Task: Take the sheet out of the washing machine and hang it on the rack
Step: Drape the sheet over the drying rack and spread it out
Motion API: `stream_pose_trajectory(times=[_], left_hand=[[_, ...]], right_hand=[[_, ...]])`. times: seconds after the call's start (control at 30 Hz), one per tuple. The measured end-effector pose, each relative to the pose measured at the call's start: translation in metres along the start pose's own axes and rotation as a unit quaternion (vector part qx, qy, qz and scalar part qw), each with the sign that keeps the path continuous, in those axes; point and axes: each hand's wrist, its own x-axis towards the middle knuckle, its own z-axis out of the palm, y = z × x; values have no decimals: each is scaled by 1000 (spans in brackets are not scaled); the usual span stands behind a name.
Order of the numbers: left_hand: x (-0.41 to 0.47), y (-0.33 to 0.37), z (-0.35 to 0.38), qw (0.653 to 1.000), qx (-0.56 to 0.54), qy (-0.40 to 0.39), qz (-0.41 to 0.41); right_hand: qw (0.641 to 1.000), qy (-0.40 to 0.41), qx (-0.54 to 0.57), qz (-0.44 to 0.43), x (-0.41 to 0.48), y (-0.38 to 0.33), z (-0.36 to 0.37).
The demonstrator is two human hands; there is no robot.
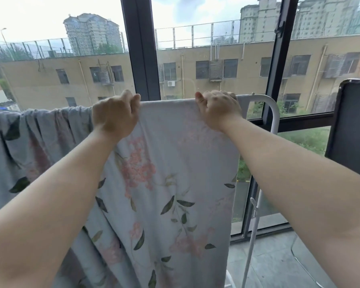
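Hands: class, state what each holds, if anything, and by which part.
Left hand and right hand both grip the sheet at its top fold, over the rack bar.

We can read no text, label, brand or number here: the sheet (164, 163) bears only a flower print, and the buildings (195, 65) outside show no lettering.

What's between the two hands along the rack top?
Head view: only the floral sheet, draped flat over the rack, from left hand to right hand.
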Motion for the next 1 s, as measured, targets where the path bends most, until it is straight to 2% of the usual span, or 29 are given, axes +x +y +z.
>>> stream_pose_trajectory(times=[0.1,0.27,0.4,0.5,0.63,0.8,0.9,1.0], left_hand=[[-9,-22,-3,999,25,14,25],[-27,0,1,1000,7,21,13],[-83,37,23,991,-57,56,107],[-129,61,51,975,-97,-14,200],[-197,94,85,929,-118,-176,303],[-258,133,98,862,-121,-328,366],[-284,156,109,835,-140,-386,366],[-307,188,129,810,-154,-427,371]], right_hand=[[1000,0,-9,5,-1,-3,1],[999,13,-5,46,-1,-6,9],[989,118,45,81,-36,-3,23],[982,144,82,88,-75,5,39],[978,66,140,137,-135,31,74],[949,-110,189,228,-209,70,100],[926,-198,170,272,-246,94,115],[901,-254,199,291,-273,128,136]])
